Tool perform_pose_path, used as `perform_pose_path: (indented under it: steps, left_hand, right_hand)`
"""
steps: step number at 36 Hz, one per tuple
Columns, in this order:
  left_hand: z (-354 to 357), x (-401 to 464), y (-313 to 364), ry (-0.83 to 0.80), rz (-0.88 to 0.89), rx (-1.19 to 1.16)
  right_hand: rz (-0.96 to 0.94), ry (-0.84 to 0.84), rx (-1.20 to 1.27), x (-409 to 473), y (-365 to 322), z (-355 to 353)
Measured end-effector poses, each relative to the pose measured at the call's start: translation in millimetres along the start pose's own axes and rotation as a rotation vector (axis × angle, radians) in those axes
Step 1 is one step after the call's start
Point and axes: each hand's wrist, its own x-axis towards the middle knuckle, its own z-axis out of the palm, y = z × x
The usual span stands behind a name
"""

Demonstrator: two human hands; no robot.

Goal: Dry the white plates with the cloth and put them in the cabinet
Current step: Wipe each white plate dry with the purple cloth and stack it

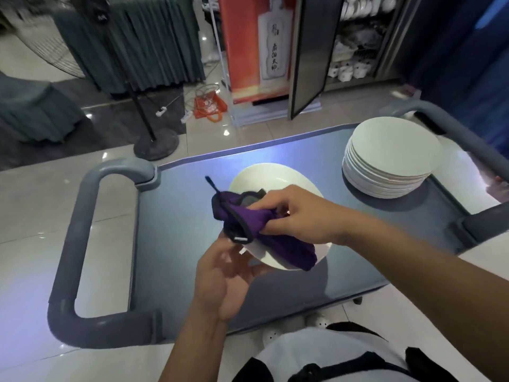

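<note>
Early on: left hand [220, 274] gripping plate [272, 177], right hand [300, 216] pinching cloth [264, 230] onto it, stack [391, 158] waiting, cabinet [355, 40] open.

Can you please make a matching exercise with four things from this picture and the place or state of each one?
Things:
1. purple cloth
2. stack of white plates
3. single white plate
4. cabinet door

Places or states:
A. open
B. held by the left hand
C. gripped by the right hand
D. on the cart's far right corner

Pairs: 1-C, 2-D, 3-B, 4-A
</note>
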Motion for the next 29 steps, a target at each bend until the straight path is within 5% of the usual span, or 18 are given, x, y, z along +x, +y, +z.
perform_pose_path:
  steps: [16, 25, 29]
  left_hand:
    - [-10, 11, -21, 0.143, 0.078, 0.107]
    - [-37, 26, -15, 0.186, -0.063, -0.157]
    - [-38, 31, -23, 0.166, -0.064, -0.129]
  right_hand:
    - [0.263, -0.136, -0.085, -64, 49, -10]
    - [0.495, 0.189, -0.586, -129, 142, -38]
    - [0.412, 0.305, -0.882, -140, 191, -13]
